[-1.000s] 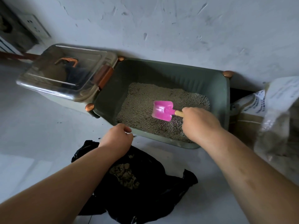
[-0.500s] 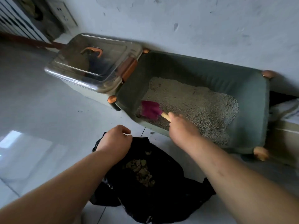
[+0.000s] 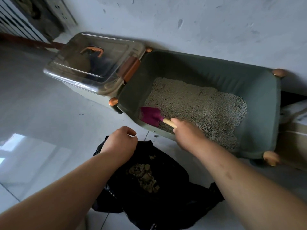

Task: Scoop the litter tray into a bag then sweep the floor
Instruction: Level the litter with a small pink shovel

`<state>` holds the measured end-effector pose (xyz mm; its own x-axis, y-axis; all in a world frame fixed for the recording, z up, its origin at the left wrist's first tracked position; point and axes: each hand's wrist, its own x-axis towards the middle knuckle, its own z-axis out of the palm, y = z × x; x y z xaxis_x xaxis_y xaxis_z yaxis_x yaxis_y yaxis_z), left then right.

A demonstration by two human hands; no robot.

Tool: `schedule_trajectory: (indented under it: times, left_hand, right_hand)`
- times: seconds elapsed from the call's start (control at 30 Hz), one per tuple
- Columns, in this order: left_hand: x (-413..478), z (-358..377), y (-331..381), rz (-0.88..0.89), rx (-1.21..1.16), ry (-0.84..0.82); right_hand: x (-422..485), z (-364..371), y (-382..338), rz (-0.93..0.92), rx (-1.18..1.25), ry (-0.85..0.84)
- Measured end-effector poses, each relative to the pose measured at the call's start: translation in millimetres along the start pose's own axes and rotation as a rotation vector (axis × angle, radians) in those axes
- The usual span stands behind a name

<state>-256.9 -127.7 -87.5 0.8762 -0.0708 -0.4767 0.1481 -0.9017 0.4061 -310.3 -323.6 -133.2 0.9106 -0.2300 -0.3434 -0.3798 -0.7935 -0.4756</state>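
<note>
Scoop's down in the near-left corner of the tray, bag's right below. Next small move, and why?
Probably dig the pink plastic scoop under the grey litter and lift. Its blade lies low in a corner of the green litter tray, apparently bare, gripped by the right hand, while the left hand holds the black plastic bag at its rim.

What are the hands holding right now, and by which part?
The right hand grips the pink scoop by its wooden handle. The left hand appears to hold the black bag by its upper edge.
</note>
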Motion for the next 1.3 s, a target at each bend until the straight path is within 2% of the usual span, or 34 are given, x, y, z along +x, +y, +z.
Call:
schedule_trajectory:
  times: [0.3, 0.43, 0.67, 0.87, 0.93, 1.3]
  left_hand:
    - [-4, 0, 8, 0.024, 0.010, 0.013]
    - [-8, 1, 10, 0.027, 0.024, 0.015]
    - [-17, -4, 21, 0.052, -0.111, 0.153]
    - [-31, -7, 46, 0.157, -0.154, 0.270]
    - [-38, -4, 57, 0.206, -0.162, 0.260]
    - [-96, 47, 141, 0.486, -0.201, 0.064]
  right_hand:
    - [-6, -4, 14, 0.046, 0.345, -0.069]
    - [-13, -11, 20, 0.049, 0.428, -0.041]
    - [-55, -38, 33, -0.011, 0.343, 0.036]
    - [-113, -54, 42, -0.143, 0.059, 0.021]
    - [-129, -56, 47, -0.122, 0.057, 0.049]
    - [-234, -96, 102, 0.165, 0.440, 0.213]
